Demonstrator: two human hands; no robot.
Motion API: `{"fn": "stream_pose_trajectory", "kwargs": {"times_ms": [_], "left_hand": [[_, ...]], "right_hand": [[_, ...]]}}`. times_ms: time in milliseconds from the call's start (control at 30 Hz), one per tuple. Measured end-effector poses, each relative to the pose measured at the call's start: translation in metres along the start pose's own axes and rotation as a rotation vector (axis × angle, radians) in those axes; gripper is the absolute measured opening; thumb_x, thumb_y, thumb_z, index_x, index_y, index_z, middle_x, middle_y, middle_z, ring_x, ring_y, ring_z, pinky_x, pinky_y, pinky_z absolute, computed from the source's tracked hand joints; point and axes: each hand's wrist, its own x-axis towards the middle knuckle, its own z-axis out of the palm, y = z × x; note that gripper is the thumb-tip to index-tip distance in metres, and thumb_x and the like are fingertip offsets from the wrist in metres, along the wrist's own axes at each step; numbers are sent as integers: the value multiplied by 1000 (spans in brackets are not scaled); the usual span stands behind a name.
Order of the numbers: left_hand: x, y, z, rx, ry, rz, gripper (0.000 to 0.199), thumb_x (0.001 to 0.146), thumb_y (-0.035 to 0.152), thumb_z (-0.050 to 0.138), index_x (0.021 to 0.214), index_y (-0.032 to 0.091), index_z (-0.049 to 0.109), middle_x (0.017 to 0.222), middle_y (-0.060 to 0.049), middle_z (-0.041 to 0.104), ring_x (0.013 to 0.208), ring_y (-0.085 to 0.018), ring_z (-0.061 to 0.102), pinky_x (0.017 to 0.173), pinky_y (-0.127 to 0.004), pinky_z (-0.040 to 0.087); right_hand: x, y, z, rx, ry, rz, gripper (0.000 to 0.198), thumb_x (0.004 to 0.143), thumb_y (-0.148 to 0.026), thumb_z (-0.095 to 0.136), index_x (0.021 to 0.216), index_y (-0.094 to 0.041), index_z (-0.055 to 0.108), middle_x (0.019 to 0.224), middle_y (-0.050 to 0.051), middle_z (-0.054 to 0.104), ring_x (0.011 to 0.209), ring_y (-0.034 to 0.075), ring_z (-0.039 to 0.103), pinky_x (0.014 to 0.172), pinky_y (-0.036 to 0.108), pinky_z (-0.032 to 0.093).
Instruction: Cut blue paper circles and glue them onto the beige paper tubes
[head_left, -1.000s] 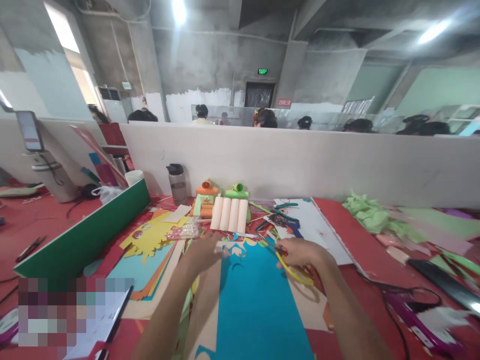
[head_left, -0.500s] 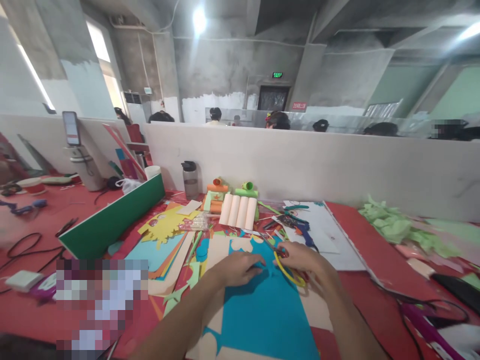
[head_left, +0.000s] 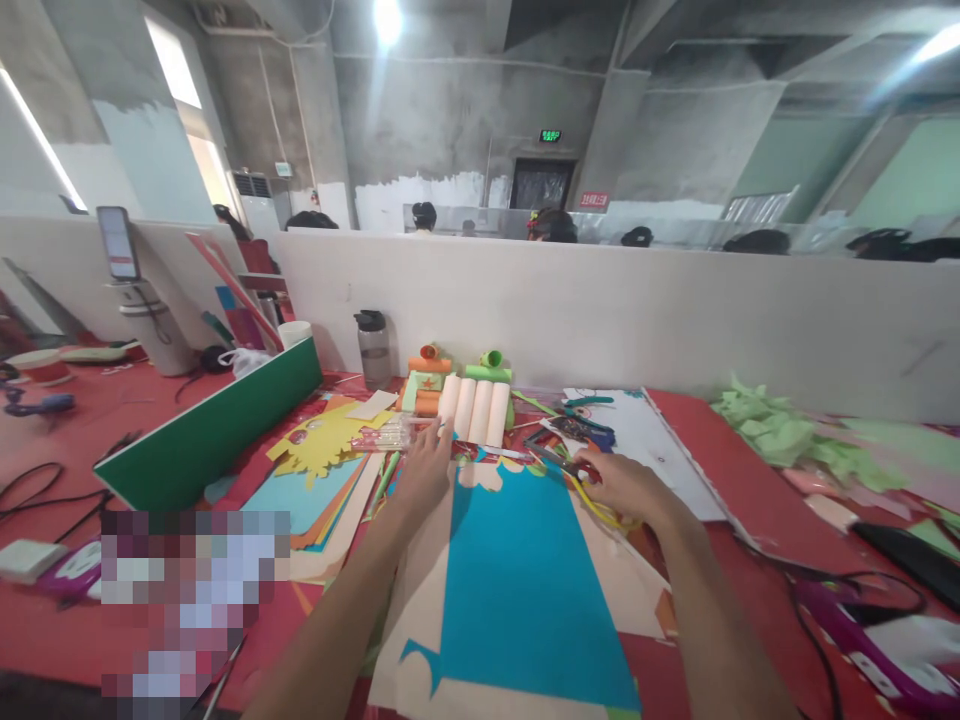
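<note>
My left hand [head_left: 426,468] reaches forward beside a row of pale rolled paper tubes [head_left: 480,412], with a small blue paper scrap [head_left: 455,437] pinched at its fingertips, as far as I can make out. In my right hand [head_left: 619,487] are scissors with yellow handles [head_left: 592,500], their blades pointing away to the left. A large blue paper sheet [head_left: 525,590] lies between my forearms, its far edge cut in curves. Beneath it are cream paper sheets [head_left: 416,590] with scalloped cut-outs.
Left of my hand lie a yellow paper cut-out [head_left: 322,440] and stacked coloured sheets [head_left: 300,500]. A green board [head_left: 217,430] stands upright. A dark-lidded bottle [head_left: 373,350], orange and green rolled paper [head_left: 491,372] and a white partition [head_left: 615,320] are behind. Pliers and crumpled green paper [head_left: 780,425] lie right.
My left hand has left the blue sheet and moved forward and left towards the tubes. My right hand with the scissors has shifted slightly right and forward, away from the sheet's edge.
</note>
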Motion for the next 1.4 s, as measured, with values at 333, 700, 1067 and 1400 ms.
{"fn": "stream_pose_trajectory", "kwargs": {"times_ms": [333, 700, 1067, 1400], "left_hand": [[-5, 9, 23, -73, -265, 206, 38, 82, 42, 75, 113, 23, 64, 118, -8, 65, 113, -29, 59, 92, -37, 45], [-4, 7, 10, -195, -319, 263, 16, 95, 30, 50, 103, 21, 60, 105, -6, 67, 93, -22, 59, 79, -30, 41], [-4, 0, -37, -576, -289, 116, 20, 93, 36, 52, 103, 20, 55, 105, -4, 63, 98, -22, 58, 85, -29, 44], [-7, -2, -31, -723, -503, -36, 28, 85, 41, 62, 100, 21, 50, 87, 1, 52, 77, -15, 49, 64, -25, 37]], "right_hand": [[1, 23, 7, 27, -169, 108, 35, 68, -21, 62, 102, -27, 65, 79, 1, 69, 75, 23, 67, 56, 26, 33], [-2, 41, 7, 23, -104, 193, 28, 73, -26, 62, 101, -26, 63, 92, 3, 74, 87, 26, 69, 62, 28, 36], [-7, 37, -1, 45, -6, 225, 32, 88, -45, 55, 111, -26, 68, 112, 13, 74, 101, 35, 69, 75, 37, 46], [17, -26, 26, 749, -5, -261, 38, 87, -39, 63, 122, -22, 60, 97, 7, 73, 87, 24, 71, 71, 30, 53]]}}
